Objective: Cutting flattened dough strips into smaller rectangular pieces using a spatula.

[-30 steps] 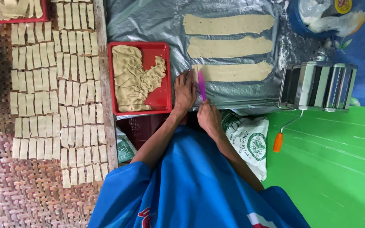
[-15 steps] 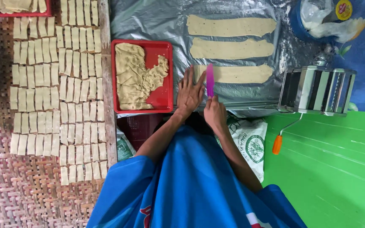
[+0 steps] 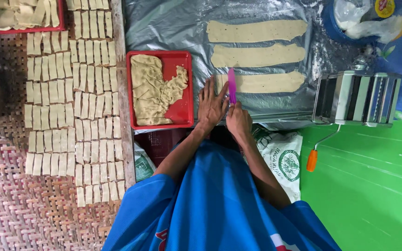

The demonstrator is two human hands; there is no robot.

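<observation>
the blue shirt (image 3: 219,204) hides the lower arms and the body. the right hand (image 3: 238,122) is closed around a pink knife (image 3: 231,86), its handle hidden in the fist. the left hand (image 3: 211,103) lies flat and open, fingers spread, on the near end of a pale dough strip (image 3: 261,82). the blade stands across this strip just beside the left fingers. two more long flat strips (image 3: 257,42) lie farther on grey plastic sheet (image 3: 164,28).

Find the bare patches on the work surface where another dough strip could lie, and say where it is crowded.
Bare grey sheet lies left of the three dough strips, above the red tray. The woven mat is open below the crowded cut pieces.
</observation>
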